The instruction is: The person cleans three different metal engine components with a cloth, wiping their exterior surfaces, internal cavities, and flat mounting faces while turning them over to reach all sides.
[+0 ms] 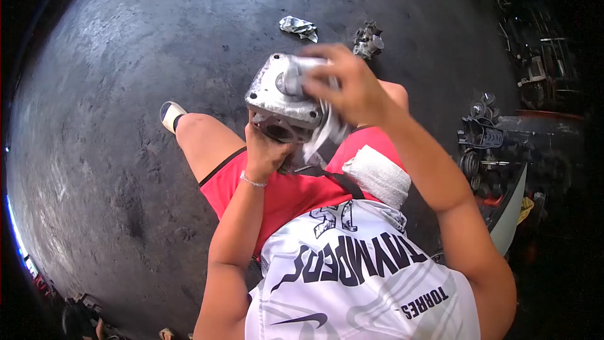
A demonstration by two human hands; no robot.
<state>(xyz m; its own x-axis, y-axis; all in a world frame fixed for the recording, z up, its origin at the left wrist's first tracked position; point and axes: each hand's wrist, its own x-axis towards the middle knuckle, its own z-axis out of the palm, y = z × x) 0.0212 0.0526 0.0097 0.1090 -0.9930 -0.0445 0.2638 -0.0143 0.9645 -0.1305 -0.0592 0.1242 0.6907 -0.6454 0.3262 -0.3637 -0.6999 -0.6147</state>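
My left hand grips a grey cast-metal engine part from below, above my lap. The part has a squarish flange with corner bolt holes, and a round opening shows on its near side. Over its face is my right hand, blurred by motion, its fingers bent around a whitish rag. The rag hangs down the part's right side and covers some of the flange.
A folded white cloth lies on my thigh. On the dark floor ahead are a crumpled patterned rag and a small metal assembly. Several machine parts stand to the right, near a pale panel.
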